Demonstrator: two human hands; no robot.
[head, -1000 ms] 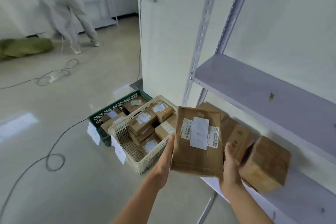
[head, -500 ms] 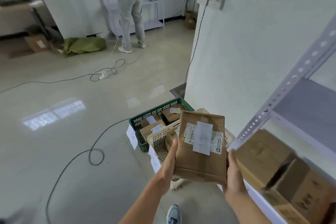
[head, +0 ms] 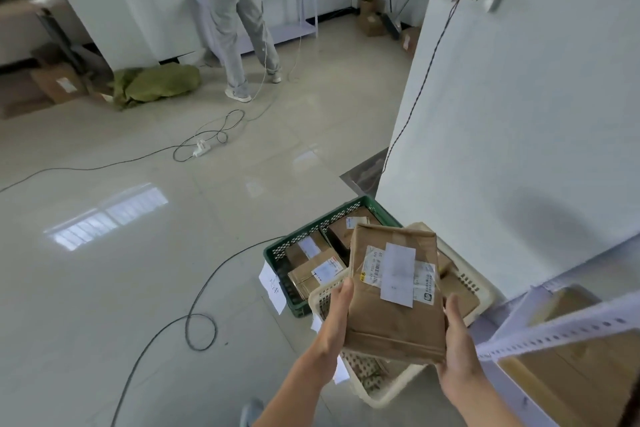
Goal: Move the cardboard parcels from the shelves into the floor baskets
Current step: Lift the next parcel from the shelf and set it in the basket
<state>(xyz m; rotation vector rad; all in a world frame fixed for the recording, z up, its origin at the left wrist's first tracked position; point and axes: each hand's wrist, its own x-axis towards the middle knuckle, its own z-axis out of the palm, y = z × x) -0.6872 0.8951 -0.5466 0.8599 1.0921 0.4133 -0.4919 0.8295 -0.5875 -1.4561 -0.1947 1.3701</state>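
A flat brown cardboard parcel (head: 391,319) with white labels hangs between my two hands above the cream basket (head: 388,392). My left hand (head: 337,314) grips its left edge and my right hand (head: 457,347) grips its right edge. Behind it stands the green basket (head: 277,253) with several labelled parcels inside. The cream basket also holds parcels, mostly hidden by the one I carry. More cardboard parcels (head: 568,364) lie on the shelf at the lower right.
A perforated shelf post (head: 554,333) crosses the lower right corner. A white wall (head: 519,114) rises behind the baskets. Black cables (head: 194,319) loop over the tiled floor. A person (head: 239,21) stands at a far rack. A green sack (head: 156,83) lies by the far wall.
I have turned left, away from the shelf, carrying the parcel with both hands. The shelf has slid to the right edge and the parcel now hangs over the cream basket.
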